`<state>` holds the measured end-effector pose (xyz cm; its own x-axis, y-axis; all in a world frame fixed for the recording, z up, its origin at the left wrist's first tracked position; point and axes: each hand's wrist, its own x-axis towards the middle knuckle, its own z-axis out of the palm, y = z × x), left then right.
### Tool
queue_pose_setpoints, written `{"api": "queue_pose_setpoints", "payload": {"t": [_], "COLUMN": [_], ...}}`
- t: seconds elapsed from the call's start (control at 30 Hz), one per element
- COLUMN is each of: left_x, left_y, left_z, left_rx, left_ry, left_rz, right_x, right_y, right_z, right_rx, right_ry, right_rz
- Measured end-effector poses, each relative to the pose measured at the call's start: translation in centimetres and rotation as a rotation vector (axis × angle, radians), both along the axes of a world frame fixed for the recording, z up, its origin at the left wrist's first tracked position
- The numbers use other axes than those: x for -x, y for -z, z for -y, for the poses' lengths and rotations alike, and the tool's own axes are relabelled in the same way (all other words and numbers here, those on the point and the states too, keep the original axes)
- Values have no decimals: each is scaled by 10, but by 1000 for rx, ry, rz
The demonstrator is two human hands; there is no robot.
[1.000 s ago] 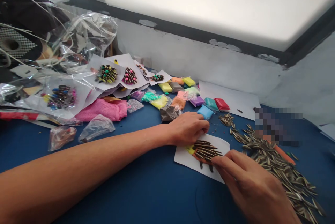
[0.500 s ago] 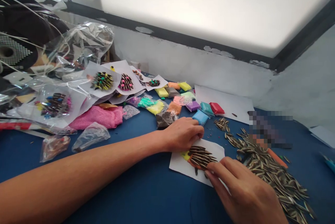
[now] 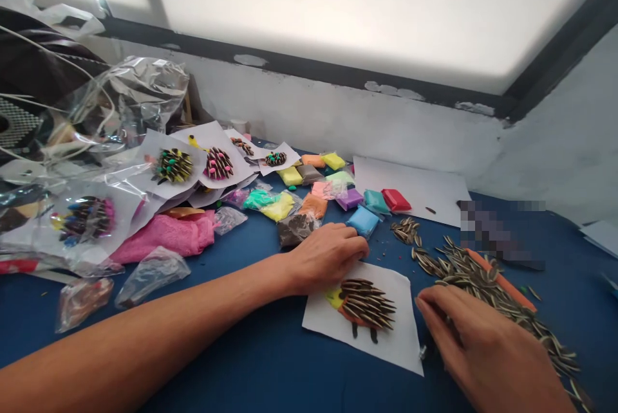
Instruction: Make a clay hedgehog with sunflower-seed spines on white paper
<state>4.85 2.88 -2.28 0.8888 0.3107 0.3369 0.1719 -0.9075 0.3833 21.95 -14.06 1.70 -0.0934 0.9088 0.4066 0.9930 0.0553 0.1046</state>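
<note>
A white sheet of paper [image 3: 403, 336] lies on the table, bearing a hedgehog figure [image 3: 367, 303] with a yellow clay head, an orange clay body, dark legs and rows of striped sunflower seeds as spines. My left hand [image 3: 331, 255] rests on the sheet's upper left edge, fingers curled in and fingertips hidden, holding it down. Off the sheet's right side, beside the sunflower seed pile [image 3: 521, 320], is my right hand [image 3: 487, 342]. Its thumb and forefinger come together; whether anything small is between them cannot be made out.
Behind my left hand lie several coloured clay packets [image 3: 364, 221]. Decorated sheets [image 3: 176, 172], a pink cloth [image 3: 168, 236] and clear plastic bags [image 3: 152, 275] crowd the left. A blank white sheet [image 3: 410, 184] lies by the wall. An orange stick [image 3: 505, 281] sits among the seeds.
My right hand has left the hedgehog's lower right edge and moved right toward the seeds, uncovering the figure's legs. The left hand stays on the paper; the view has shifted slightly.
</note>
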Motion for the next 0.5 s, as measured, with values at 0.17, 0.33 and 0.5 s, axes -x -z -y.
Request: {"api": "queue_pose_setpoints", "payload": {"t": [0.17, 0.33, 0.5], "left_x": [1, 1, 3], "left_y": [0, 0, -1], "left_z": [-2, -2, -1], "left_rx": [75, 134, 140], "left_ry": [3, -11, -4], "left_rz": [64, 103, 134], "right_x": [-5, -18, -35], "right_y": [5, 15, 22], "right_z": [-3, 1, 7], "right_rx": [65, 198, 248], "right_ry": [47, 120, 136], "right_rz": [20, -37, -70]}}
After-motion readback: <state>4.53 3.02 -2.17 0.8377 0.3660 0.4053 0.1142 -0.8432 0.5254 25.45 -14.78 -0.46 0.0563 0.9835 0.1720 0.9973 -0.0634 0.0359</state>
